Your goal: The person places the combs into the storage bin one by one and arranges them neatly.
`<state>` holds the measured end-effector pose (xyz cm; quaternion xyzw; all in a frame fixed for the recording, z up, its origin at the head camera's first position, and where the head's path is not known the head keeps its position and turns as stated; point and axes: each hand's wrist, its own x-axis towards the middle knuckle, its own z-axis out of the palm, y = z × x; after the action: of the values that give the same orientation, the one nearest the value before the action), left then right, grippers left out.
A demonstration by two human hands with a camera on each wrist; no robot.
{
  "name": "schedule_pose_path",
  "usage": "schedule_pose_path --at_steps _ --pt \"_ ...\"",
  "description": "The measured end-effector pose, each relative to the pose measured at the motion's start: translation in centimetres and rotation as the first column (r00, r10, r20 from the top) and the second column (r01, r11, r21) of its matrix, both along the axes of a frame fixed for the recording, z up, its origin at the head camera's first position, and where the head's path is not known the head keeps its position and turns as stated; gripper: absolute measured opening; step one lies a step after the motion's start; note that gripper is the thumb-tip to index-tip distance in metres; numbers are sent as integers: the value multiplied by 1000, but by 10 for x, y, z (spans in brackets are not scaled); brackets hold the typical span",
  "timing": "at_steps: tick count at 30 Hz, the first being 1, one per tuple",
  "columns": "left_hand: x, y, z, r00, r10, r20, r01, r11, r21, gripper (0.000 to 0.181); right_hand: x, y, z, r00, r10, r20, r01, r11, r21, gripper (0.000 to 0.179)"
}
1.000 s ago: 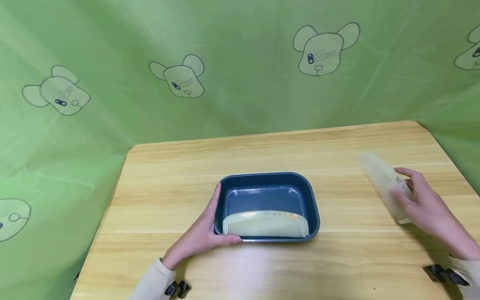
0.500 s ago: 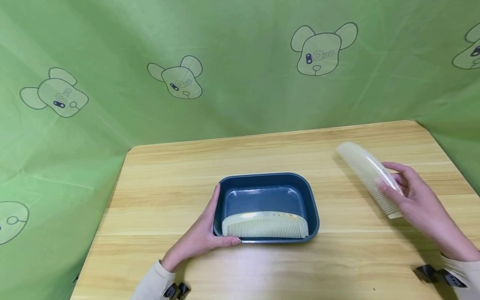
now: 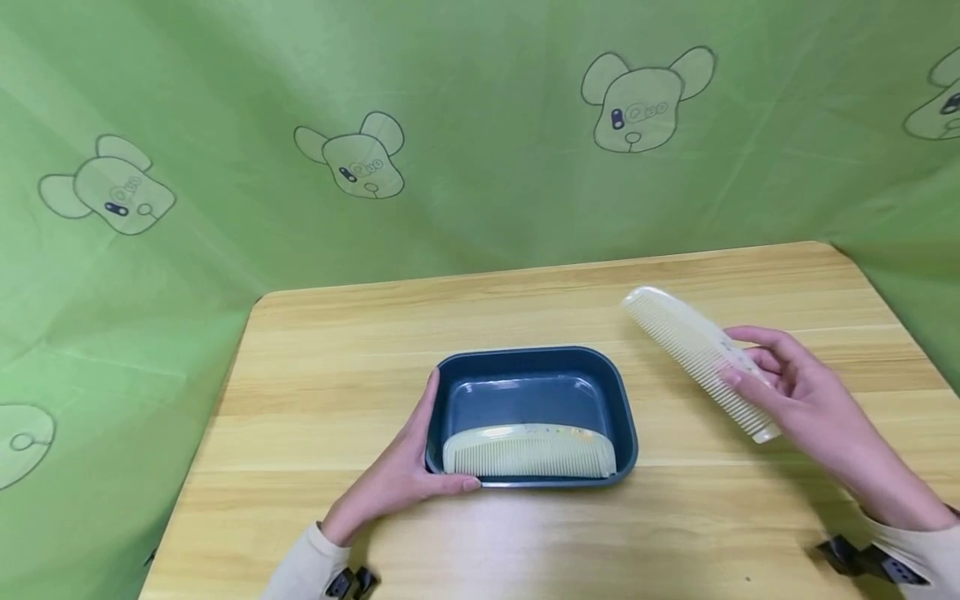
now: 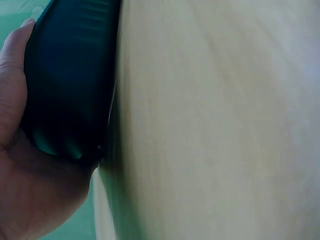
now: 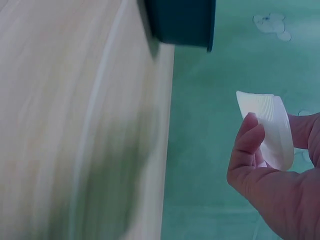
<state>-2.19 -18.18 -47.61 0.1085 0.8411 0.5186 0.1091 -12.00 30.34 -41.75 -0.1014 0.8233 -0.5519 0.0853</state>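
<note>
A dark blue rectangular tray [image 3: 528,396] sits on the wooden table. Inside it, along the front wall, leans a pale comb [image 3: 531,457] with its teeth facing down. My left hand [image 3: 397,467] holds the tray at its near left corner, thumb along the front rim and fingers by the left side. In the left wrist view the thumb lies against the tray wall [image 4: 75,75]. To the right of the tray, my right hand [image 3: 813,408] pinches a second pale comb [image 3: 686,346] between thumb and fingers, raised above the table and tilted, its far end pointing up-left.
The light wooden table [image 3: 337,350] spreads around the tray on all sides. Behind it hangs a green curtain [image 3: 487,192] printed with animal heads, which also covers the left and right sides.
My right hand has carried its comb leftward, nearer the tray. The left hand, the tray and the comb inside it have stayed in place.
</note>
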Motion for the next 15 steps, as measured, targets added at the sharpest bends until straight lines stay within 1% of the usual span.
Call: schedule_pose_path --at_steps 3,7,11,15 --pt "1 1 1 1000 0 2 0 1000 -2 145 4 -7 5 999 33 5 -33 999 31 50" --pt "2 1 3 1000 1 3 -1 1000 4 145 9 -16 9 996 84 -16 -83 995 60 50" --pt "2 2 4 1000 4 0 -4 1000 11 145 11 -25 13 990 138 -25 -136 989 54 48" --pt "1 3 4 1000 5 0 -5 1000 20 145 13 -33 17 986 167 -30 -165 985 51 47"
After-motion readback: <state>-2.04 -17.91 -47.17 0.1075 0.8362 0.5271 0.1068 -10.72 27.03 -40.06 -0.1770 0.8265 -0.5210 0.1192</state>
